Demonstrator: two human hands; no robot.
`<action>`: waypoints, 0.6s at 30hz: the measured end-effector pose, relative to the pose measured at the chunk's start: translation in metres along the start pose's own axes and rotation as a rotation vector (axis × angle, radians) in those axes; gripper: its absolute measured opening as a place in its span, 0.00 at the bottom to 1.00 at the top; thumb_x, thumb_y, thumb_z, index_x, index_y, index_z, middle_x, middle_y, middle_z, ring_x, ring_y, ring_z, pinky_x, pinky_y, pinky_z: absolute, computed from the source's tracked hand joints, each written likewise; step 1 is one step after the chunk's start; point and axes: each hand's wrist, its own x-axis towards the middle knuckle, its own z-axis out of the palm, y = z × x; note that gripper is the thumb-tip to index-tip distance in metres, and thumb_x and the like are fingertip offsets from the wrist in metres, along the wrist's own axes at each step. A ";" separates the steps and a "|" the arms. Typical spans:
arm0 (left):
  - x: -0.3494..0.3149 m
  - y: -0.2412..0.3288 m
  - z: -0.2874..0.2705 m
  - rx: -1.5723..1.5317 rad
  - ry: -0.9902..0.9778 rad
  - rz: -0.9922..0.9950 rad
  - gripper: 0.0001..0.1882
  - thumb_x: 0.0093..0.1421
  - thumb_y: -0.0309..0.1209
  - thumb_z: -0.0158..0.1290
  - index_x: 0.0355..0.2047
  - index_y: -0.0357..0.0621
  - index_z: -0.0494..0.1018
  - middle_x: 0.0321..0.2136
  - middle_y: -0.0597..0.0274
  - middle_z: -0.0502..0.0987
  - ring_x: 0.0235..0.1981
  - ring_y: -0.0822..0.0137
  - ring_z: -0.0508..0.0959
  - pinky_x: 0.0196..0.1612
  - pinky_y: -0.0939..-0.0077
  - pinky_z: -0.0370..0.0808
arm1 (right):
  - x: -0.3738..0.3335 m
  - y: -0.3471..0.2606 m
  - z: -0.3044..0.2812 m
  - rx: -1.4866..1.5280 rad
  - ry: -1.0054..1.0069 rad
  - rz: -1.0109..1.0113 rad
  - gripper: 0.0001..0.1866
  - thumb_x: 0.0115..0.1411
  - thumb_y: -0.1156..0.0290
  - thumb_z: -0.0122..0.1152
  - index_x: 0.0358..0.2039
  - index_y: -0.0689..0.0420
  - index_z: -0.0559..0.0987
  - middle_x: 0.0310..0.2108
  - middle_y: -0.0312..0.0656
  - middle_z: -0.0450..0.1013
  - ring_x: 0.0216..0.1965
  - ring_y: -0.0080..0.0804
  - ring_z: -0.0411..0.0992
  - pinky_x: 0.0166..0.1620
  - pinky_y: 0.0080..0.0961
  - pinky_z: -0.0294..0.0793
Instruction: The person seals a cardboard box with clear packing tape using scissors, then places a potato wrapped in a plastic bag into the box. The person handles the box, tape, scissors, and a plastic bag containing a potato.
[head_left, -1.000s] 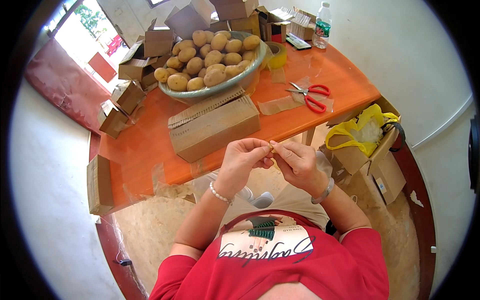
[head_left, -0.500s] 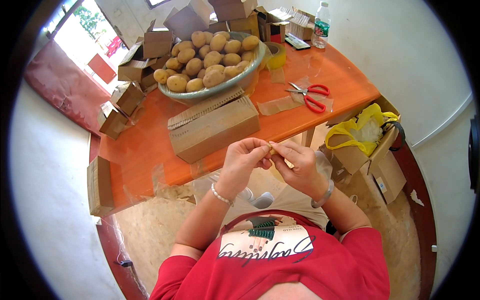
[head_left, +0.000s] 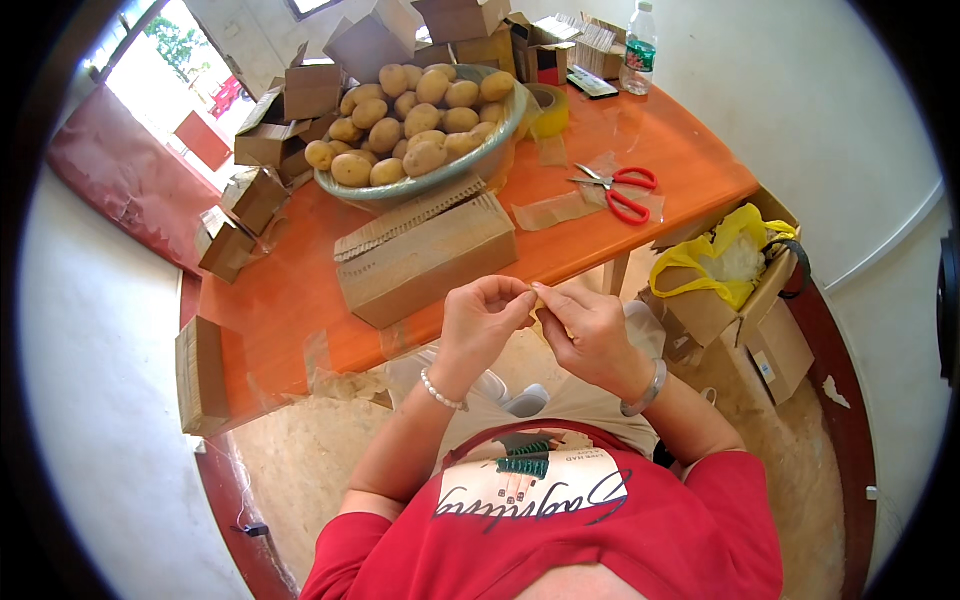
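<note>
My left hand (head_left: 487, 318) and my right hand (head_left: 590, 325) meet in front of the table's near edge, fingertips pinched together. Whatever sits between the fingertips is too small to make out. Just beyond them lies a long closed cardboard box (head_left: 430, 255) with a ridged strip of cardboard along its top. Behind the box stands a wide basin (head_left: 400, 190) lined with clear plastic and heaped with potatoes (head_left: 422, 120). To the right, red-handled scissors (head_left: 625, 195) lie part open on the orange table (head_left: 690, 150), next to pieces of tape (head_left: 560, 210).
Small cardboard boxes (head_left: 312, 90) crowd the table's back and left. A tape roll (head_left: 548, 110), a phone (head_left: 592, 83) and a water bottle (head_left: 640, 50) stand behind the scissors. On the right, below the tabletop, a carton (head_left: 700, 305) holds a yellow plastic bag (head_left: 735, 250).
My left thumb and index finger have shifted slightly, and the two hands' fingertips sit a little further left. Nothing on the table has visibly moved.
</note>
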 end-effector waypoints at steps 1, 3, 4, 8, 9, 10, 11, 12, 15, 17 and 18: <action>0.000 0.000 0.000 -0.007 -0.001 -0.001 0.07 0.56 0.25 0.56 0.32 0.32 0.75 0.24 0.64 0.77 0.25 0.78 0.77 0.30 0.87 0.74 | 0.000 0.000 -0.001 -0.011 -0.009 -0.001 0.15 0.47 0.81 0.60 0.39 0.67 0.76 0.23 0.44 0.71 0.21 0.38 0.71 0.22 0.28 0.70; -0.001 0.001 0.000 -0.028 -0.008 -0.002 0.07 0.57 0.25 0.56 0.32 0.32 0.75 0.24 0.64 0.78 0.25 0.78 0.77 0.30 0.87 0.74 | 0.001 -0.001 -0.002 -0.034 -0.029 -0.003 0.15 0.47 0.80 0.59 0.39 0.67 0.77 0.23 0.44 0.71 0.21 0.37 0.71 0.22 0.28 0.70; 0.000 0.001 0.000 -0.042 -0.014 -0.002 0.07 0.57 0.25 0.56 0.32 0.32 0.75 0.25 0.63 0.78 0.25 0.77 0.77 0.30 0.87 0.74 | 0.001 -0.001 -0.002 -0.036 -0.031 -0.003 0.16 0.47 0.80 0.59 0.39 0.67 0.77 0.23 0.44 0.71 0.21 0.37 0.71 0.22 0.28 0.70; 0.001 -0.002 0.001 -0.079 -0.015 -0.006 0.07 0.57 0.25 0.55 0.32 0.32 0.75 0.25 0.61 0.78 0.25 0.77 0.77 0.30 0.86 0.75 | 0.002 0.000 -0.002 -0.042 -0.033 -0.001 0.16 0.47 0.80 0.59 0.39 0.67 0.76 0.23 0.44 0.71 0.22 0.38 0.72 0.23 0.28 0.70; 0.001 -0.003 0.001 -0.075 -0.021 -0.008 0.07 0.57 0.25 0.55 0.32 0.32 0.75 0.25 0.61 0.78 0.25 0.76 0.77 0.30 0.86 0.75 | 0.002 0.000 -0.002 -0.042 -0.032 0.000 0.16 0.47 0.80 0.59 0.39 0.67 0.76 0.23 0.44 0.71 0.22 0.38 0.72 0.23 0.28 0.70; 0.002 -0.005 0.001 -0.071 -0.027 -0.010 0.06 0.57 0.25 0.55 0.32 0.32 0.75 0.25 0.61 0.78 0.25 0.76 0.77 0.30 0.86 0.75 | 0.002 0.001 -0.002 -0.045 -0.034 -0.001 0.16 0.47 0.80 0.59 0.39 0.67 0.76 0.23 0.44 0.71 0.22 0.38 0.72 0.23 0.28 0.70; 0.003 -0.005 0.000 -0.068 -0.033 -0.012 0.06 0.58 0.25 0.55 0.32 0.32 0.75 0.25 0.61 0.78 0.25 0.76 0.77 0.30 0.86 0.75 | 0.002 0.001 -0.002 -0.048 -0.037 -0.003 0.16 0.47 0.80 0.59 0.40 0.67 0.76 0.23 0.44 0.71 0.22 0.38 0.72 0.23 0.28 0.70; 0.003 -0.005 0.001 -0.064 -0.030 -0.014 0.06 0.57 0.25 0.54 0.31 0.32 0.75 0.24 0.61 0.78 0.25 0.76 0.77 0.30 0.86 0.75 | 0.001 0.001 -0.002 -0.051 -0.040 -0.003 0.16 0.47 0.80 0.59 0.40 0.67 0.76 0.23 0.44 0.71 0.22 0.38 0.72 0.23 0.28 0.70; 0.003 -0.005 0.002 -0.060 -0.029 -0.018 0.05 0.57 0.24 0.54 0.30 0.32 0.75 0.23 0.61 0.78 0.24 0.76 0.77 0.28 0.86 0.74 | 0.000 0.001 -0.003 -0.053 -0.063 0.006 0.16 0.47 0.80 0.59 0.40 0.67 0.76 0.23 0.44 0.71 0.22 0.38 0.72 0.23 0.28 0.70; 0.003 -0.005 0.003 -0.065 -0.037 -0.022 0.05 0.57 0.24 0.54 0.30 0.32 0.75 0.23 0.61 0.78 0.24 0.77 0.77 0.28 0.86 0.74 | -0.001 0.003 -0.004 -0.054 -0.069 -0.004 0.16 0.47 0.80 0.60 0.40 0.67 0.76 0.23 0.44 0.71 0.22 0.38 0.72 0.23 0.28 0.70; 0.003 -0.005 0.002 -0.067 -0.040 -0.025 0.05 0.57 0.24 0.54 0.29 0.32 0.75 0.23 0.62 0.78 0.24 0.77 0.77 0.28 0.86 0.74 | -0.002 0.003 -0.004 -0.053 -0.072 -0.010 0.16 0.47 0.80 0.60 0.40 0.67 0.76 0.23 0.44 0.70 0.22 0.38 0.72 0.23 0.28 0.70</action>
